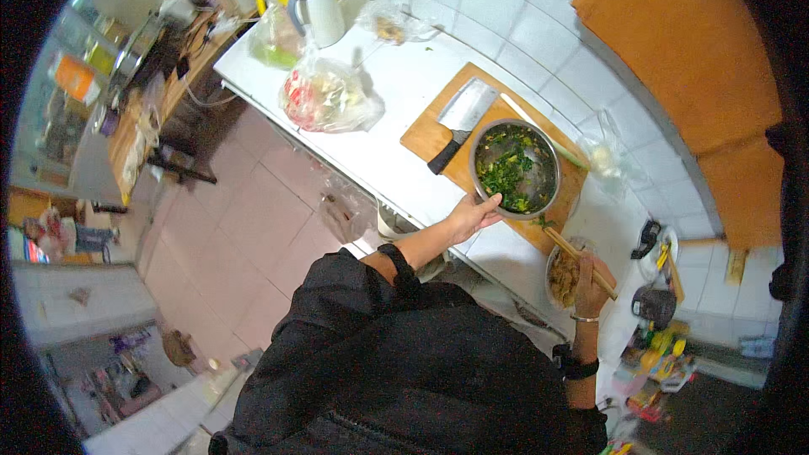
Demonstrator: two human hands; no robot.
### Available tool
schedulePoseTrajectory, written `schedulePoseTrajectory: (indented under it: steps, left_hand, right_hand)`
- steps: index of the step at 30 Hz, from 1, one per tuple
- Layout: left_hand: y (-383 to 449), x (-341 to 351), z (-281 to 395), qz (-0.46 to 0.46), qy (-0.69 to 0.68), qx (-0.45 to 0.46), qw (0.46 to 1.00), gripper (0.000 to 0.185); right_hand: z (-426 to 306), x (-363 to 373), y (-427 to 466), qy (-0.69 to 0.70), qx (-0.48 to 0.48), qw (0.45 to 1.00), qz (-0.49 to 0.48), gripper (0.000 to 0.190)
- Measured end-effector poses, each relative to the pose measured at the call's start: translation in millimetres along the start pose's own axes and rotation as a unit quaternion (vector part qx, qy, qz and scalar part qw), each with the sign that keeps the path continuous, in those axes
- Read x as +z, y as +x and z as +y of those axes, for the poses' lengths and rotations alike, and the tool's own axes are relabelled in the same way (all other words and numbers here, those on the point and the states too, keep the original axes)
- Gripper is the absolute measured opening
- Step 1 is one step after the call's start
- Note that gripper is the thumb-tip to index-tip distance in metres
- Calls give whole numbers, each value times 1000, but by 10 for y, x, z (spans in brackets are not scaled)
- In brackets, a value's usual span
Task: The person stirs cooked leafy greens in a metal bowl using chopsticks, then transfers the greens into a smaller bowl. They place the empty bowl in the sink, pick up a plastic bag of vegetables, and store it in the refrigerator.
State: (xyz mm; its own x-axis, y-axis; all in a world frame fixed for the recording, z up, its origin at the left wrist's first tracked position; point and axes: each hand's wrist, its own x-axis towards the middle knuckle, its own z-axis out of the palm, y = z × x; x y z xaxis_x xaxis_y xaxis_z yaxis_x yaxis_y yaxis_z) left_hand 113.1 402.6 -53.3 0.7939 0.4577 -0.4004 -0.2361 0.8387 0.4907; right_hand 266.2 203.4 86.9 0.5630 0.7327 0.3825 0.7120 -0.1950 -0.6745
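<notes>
My left hand [473, 217] grips the near rim of a round metal bowl [556, 167], thumb over the edge. Chopped green leaves [509, 170] lie inside it, spread over the bottom and wall. Wooden chopsticks [564, 242] are in my right hand [594, 281], with some greens [542, 222] at their tips, just outside the bowl. Below that hand is a dish of brownish food [561, 275], partly covered by the hand. The bowl is over a wooden cutting board [422, 133]. A cleaver [469, 104] with a black handle lies on the board, left of the bowl.
A long green-and-white stalk [537, 123] lies along the board's far side. Plastic bags of food [328, 95] and a white thermos jug [317, 9] stand left on the white counter [392, 170]. A clear bag [605, 151] is near the tiled wall, below an orange cabinet [682, 44].
</notes>
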Motion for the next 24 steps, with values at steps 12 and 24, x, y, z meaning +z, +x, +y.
schedulePoseTrajectory:
  steps: [12, 24]
  left_hand:
    - [-1236, -1194, 342, 30, -17, 35, 999, 23]
    - [-2118, -2341, -266, 228, -180, 109, 951, 4]
  right_hand:
    - [202, 446, 527, 72, 59, 992, -84, 31]
    - [-246, 466, 686, -56, 52, 982, -175, 37]
